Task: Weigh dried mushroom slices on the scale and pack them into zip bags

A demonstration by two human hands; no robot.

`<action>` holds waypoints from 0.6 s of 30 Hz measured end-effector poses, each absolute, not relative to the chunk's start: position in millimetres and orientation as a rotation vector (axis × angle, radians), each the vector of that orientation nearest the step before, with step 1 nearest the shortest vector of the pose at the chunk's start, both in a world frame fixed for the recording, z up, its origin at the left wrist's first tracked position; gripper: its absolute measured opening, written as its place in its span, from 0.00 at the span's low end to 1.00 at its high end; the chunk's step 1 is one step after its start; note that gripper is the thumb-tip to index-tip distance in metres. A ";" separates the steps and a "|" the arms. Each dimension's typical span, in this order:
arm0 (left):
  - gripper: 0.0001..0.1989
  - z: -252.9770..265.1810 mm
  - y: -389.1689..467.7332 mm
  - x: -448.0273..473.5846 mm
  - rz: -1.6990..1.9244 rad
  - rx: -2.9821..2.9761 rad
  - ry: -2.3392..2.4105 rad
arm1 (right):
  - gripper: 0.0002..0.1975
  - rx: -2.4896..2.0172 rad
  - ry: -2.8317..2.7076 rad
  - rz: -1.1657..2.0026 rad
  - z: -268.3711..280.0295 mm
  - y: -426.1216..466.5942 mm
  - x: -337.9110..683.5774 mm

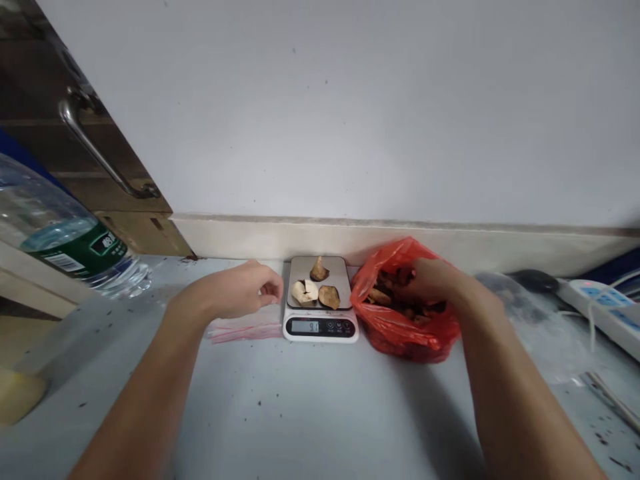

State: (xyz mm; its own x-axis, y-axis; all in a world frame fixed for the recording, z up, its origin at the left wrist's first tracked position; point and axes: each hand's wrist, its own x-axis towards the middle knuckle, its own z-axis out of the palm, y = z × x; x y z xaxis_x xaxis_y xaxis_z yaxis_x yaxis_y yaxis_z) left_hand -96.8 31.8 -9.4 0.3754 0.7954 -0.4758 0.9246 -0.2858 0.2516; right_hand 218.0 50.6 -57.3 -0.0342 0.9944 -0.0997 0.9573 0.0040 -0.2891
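A small white kitchen scale (321, 329) stands against the wall, its display reading about 9.1. On its plate lie a few dried pieces: a pale one (305, 292), a round brown slice (329, 297) and a pointed brown chunk (319, 269). Just left of the scale is my left hand (245, 288), fingers curled in, nothing visible in them. Clear zip bags (245, 331) with red seal lines lie beneath it. My right hand (433, 283) reaches into a red plastic bag (395, 340) of dried brown pieces (383, 295); its fingertips are hidden there.
At the left, a large water bottle (75, 243) with a green label leans into view, near a metal handle (103, 157). Clear plastic (530, 327) lies right of the red bag, beside a white power strip (607, 307). Dark crumbs dot the grey table (300, 413).
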 end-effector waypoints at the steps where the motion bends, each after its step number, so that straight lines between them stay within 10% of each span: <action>1: 0.10 -9.3 31.5 -96.7 -0.357 2.156 1.484 | 0.14 -2.131 -2.113 0.430 -55.7 49.9 216.3; 18: 0.10 -6.9 30.6 -99.7 -0.300 2.157 1.477 | 0.15 -2.023 -1.933 0.627 -1.5 34.7 183.2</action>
